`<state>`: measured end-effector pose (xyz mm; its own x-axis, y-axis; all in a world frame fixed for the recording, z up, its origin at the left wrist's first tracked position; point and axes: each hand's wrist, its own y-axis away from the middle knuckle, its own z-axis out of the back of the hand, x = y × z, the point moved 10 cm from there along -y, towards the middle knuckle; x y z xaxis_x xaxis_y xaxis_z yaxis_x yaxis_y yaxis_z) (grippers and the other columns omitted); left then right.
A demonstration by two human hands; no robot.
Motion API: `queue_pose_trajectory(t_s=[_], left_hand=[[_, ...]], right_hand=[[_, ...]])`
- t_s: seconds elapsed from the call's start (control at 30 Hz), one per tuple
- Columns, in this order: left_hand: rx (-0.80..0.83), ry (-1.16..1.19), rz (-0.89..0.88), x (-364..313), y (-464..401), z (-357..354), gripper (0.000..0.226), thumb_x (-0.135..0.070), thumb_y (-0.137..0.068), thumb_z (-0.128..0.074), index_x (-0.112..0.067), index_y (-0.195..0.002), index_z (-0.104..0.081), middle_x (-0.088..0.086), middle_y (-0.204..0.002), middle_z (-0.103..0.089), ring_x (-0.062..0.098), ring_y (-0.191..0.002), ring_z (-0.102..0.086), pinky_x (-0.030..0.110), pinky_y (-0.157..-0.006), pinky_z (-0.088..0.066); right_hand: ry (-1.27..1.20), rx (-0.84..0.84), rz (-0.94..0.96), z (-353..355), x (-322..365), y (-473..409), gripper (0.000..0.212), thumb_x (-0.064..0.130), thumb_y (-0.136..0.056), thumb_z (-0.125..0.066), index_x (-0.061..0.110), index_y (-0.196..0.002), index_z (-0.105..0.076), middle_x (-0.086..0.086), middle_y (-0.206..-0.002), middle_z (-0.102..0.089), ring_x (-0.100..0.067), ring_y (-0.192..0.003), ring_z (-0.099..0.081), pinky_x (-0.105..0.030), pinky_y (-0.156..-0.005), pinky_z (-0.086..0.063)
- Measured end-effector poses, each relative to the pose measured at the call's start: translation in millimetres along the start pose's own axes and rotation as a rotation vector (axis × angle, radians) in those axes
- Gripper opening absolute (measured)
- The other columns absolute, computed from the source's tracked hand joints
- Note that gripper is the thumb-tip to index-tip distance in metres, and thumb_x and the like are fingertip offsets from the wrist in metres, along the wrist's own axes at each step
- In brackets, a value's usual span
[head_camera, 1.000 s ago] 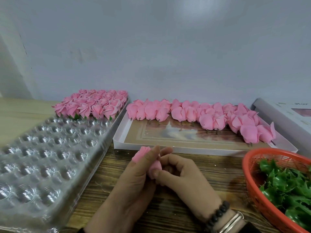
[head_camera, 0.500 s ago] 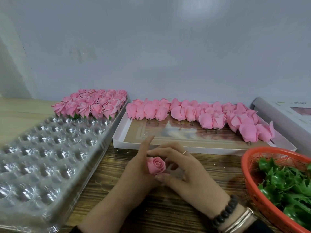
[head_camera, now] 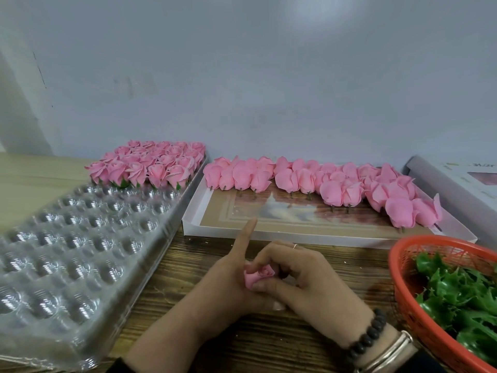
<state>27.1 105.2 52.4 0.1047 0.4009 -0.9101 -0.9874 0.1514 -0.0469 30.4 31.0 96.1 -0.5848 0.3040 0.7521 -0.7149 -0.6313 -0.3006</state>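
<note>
Tray [head_camera: 80,251] holds finished roses [head_camera: 150,165], basket [head_camera: 398,254] leaves [head_camera: 457,286]; right hand [head_camera: 304,281] pinches bud [head_camera: 259,275].

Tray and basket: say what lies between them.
Head view: the left hand and right hand are there, together holding a rose over the wooden table.

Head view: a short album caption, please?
Left hand and right hand hold a pink rose between a clear tray and an orange basket of green leaves.

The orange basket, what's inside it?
Spiky green leaves are piled in the orange basket. They cover its bottom, so anything under them is hidden. The basket's right side runs out of the picture.
</note>
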Motion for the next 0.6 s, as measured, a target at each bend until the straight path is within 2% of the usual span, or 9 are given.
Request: queue_pose_trajectory(t_s=[0.1,0.2,0.3,0.4,0.43,0.5,0.57,0.6], left_hand=[[-0.008,0.017,-0.019,-0.3,-0.3,0.5,0.107,-0.014,-0.062,-0.085,-0.062,-0.124,-0.012,-0.014,-0.085,-0.069,-0.003,-0.086,-0.064,0.008,-0.080,-0.045],[-0.037,0.065,-0.028,0.6,-0.2,4.5,0.110,-0.010,-0.060,-0.085,-0.064,-0.127,-0.017,0.000,-0.091,-0.068,0.008,-0.088,-0.066,0.017,-0.081,-0.050],[-0.091,0.054,-0.034,-2.2,1.0,11.9,0.107,-0.011,-0.058,-0.086,-0.056,-0.132,-0.022,0.001,-0.094,-0.065,0.005,-0.086,-0.065,0.013,-0.076,-0.049],[-0.193,0.002,-0.065,-8.8,3.8,22.2,0.098,-0.026,-0.055,-0.086,-0.049,-0.132,-0.029,-0.005,-0.103,-0.057,0.002,-0.092,-0.060,0.014,-0.080,-0.048],[-0.268,-0.019,-0.089,-13.2,6.1,27.9,0.089,-0.032,-0.056,-0.084,-0.046,-0.129,-0.035,-0.006,-0.105,-0.055,0.002,-0.095,-0.058,0.018,-0.083,-0.049],[-0.438,-0.083,-0.171,-30.5,15.2,37.5,0.057,-0.044,-0.067,-0.076,-0.043,-0.117,-0.049,-0.015,-0.102,-0.055,0.002,-0.096,-0.056,0.021,-0.082,-0.049],[-0.546,-0.136,-0.258,-54.4,22.7,35.7,0.029,-0.043,-0.072,-0.066,-0.037,-0.098,-0.055,-0.017,-0.093,-0.057,0.002,-0.087,-0.058,0.017,-0.074,-0.048],[-0.541,-0.158,-0.300,-67.7,22.1,27.0,0.020,-0.041,-0.074,-0.064,-0.034,-0.091,-0.056,-0.015,-0.089,-0.057,0.003,-0.084,-0.057,0.016,-0.072,-0.046]], right_hand=[[-0.106,-0.028,-0.029,2.2,-5.5,-0.3,0.014,0.017,-0.074,-0.075,0.026,-0.077,-0.066,0.004,-0.078,-0.061,-0.013,-0.073,-0.056,-0.020,-0.067,-0.043],[-0.265,-0.083,-0.091,5.5,-15.8,0.5,0.013,0.008,-0.073,-0.075,0.020,-0.071,-0.068,-0.019,-0.077,-0.064,-0.032,-0.073,-0.059,-0.041,-0.072,-0.049],[-0.368,-0.185,-0.166,10.5,-28.7,2.3,0.017,0.006,-0.073,-0.073,0.020,-0.066,-0.069,-0.028,-0.070,-0.059,-0.028,-0.062,-0.053,-0.041,-0.065,-0.047],[-0.427,-0.307,-0.208,17.0,-42.1,4.5,0.015,0.004,-0.074,-0.072,0.016,-0.066,-0.068,-0.027,-0.065,-0.060,-0.030,-0.061,-0.053,-0.039,-0.063,-0.046],[-0.459,-0.343,-0.216,18.9,-46.9,5.3,0.017,0.002,-0.074,-0.071,0.015,-0.065,-0.068,-0.022,-0.062,-0.061,-0.026,-0.060,-0.052,-0.035,-0.062,-0.045],[-0.519,-0.392,-0.228,22.2,-54.1,7.0,0.022,-0.001,-0.076,-0.070,0.017,-0.062,-0.068,-0.017,-0.062,-0.064,-0.022,-0.061,-0.054,-0.035,-0.064,-0.046],[-0.535,-0.405,-0.230,23.8,-57.0,7.9,0.023,0.001,-0.076,-0.069,0.018,-0.062,-0.069,-0.018,-0.066,-0.066,-0.020,-0.062,-0.055,-0.036,-0.065,-0.046],[-0.527,-0.404,-0.231,24.0,-58.4,7.4,0.020,0.001,-0.077,-0.069,0.017,-0.064,-0.069,-0.017,-0.066,-0.067,-0.019,-0.063,-0.055,-0.033,-0.064,-0.045]])
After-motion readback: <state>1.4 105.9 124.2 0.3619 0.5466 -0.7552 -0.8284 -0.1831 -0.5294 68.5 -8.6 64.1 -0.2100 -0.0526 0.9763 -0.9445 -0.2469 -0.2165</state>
